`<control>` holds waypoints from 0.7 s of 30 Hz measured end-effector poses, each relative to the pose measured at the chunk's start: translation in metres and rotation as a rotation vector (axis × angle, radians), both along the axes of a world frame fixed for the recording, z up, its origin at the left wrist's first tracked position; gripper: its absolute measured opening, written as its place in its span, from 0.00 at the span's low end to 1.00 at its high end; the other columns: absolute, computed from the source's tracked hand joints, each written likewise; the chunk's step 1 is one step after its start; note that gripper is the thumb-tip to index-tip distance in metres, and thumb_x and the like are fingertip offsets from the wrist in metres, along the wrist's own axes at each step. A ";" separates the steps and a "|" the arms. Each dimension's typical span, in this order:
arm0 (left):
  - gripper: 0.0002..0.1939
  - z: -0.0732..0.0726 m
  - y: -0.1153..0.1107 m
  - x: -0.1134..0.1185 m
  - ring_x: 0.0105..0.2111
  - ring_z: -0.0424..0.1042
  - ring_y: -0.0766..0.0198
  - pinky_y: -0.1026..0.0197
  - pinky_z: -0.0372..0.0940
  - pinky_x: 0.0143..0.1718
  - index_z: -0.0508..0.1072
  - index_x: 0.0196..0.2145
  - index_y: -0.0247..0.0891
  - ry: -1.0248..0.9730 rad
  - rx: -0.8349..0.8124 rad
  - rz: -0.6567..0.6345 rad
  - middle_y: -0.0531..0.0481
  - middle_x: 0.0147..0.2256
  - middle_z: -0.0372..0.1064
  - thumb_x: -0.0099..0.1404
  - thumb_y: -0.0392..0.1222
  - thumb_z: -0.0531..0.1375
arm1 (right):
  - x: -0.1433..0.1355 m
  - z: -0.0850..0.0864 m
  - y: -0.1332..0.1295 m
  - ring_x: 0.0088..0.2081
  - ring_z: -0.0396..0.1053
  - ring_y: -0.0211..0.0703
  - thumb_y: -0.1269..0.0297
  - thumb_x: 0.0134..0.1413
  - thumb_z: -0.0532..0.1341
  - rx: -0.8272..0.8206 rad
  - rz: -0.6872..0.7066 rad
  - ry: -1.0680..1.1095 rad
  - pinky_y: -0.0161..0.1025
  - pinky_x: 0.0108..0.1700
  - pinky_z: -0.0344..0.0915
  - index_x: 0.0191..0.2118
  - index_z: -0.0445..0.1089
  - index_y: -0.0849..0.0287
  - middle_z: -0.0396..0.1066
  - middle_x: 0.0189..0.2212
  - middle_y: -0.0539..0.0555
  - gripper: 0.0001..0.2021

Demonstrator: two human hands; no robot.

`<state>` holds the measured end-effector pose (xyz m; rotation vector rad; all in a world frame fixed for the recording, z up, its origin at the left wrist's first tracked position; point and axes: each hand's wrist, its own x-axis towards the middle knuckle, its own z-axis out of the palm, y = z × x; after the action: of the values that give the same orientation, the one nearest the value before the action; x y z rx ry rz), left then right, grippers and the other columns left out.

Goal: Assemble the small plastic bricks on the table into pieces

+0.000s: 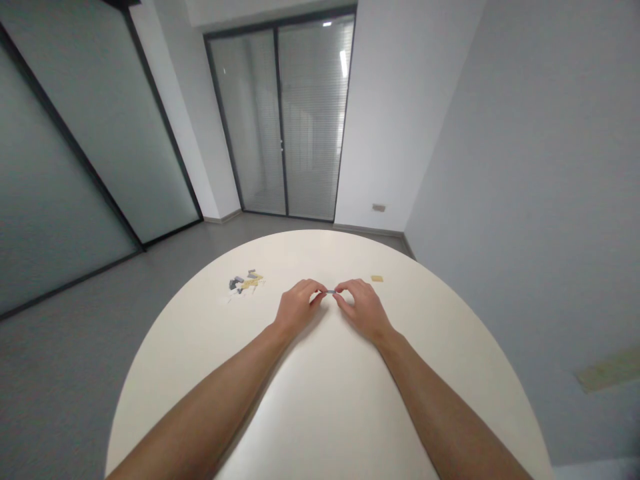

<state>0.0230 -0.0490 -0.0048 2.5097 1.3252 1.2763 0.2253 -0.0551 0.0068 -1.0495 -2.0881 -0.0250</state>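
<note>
A small grey-blue piece is pinched at both ends between my two hands, near the middle of the round white table. My left hand has thumb and fingers closed on its left end. On its right end, the thumb and fingers of my right hand are closed too. The piece is too small to make out in detail. Beyond my right hand lies a flat yellow piece. A loose pile of small yellow, grey, dark and white pieces is on the table to the left of my left hand.
The table's curved far edge lies beyond my hands. Behind it are a glass door with blinds, a grey floor and a pale wall with a socket. Frosted glass panels stand on the left.
</note>
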 end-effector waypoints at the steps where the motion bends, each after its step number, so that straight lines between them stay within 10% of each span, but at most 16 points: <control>1: 0.04 0.000 0.000 0.000 0.39 0.72 0.65 0.65 0.68 0.34 0.73 0.40 0.43 0.001 -0.001 -0.004 0.52 0.37 0.74 0.69 0.38 0.59 | 0.000 0.000 0.000 0.43 0.69 0.49 0.64 0.63 0.60 0.001 0.000 -0.002 0.48 0.47 0.63 0.41 0.69 0.55 0.75 0.38 0.55 0.03; 21: 0.05 0.000 0.000 0.001 0.39 0.72 0.65 0.65 0.70 0.34 0.74 0.40 0.42 -0.012 0.023 -0.019 0.51 0.37 0.74 0.69 0.39 0.58 | -0.001 0.000 0.000 0.43 0.70 0.49 0.64 0.64 0.59 0.016 0.011 -0.016 0.48 0.47 0.64 0.42 0.72 0.54 0.76 0.39 0.55 0.05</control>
<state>0.0236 -0.0486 -0.0046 2.5196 1.2885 1.3085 0.2243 -0.0548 0.0072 -1.0311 -2.1046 -0.0440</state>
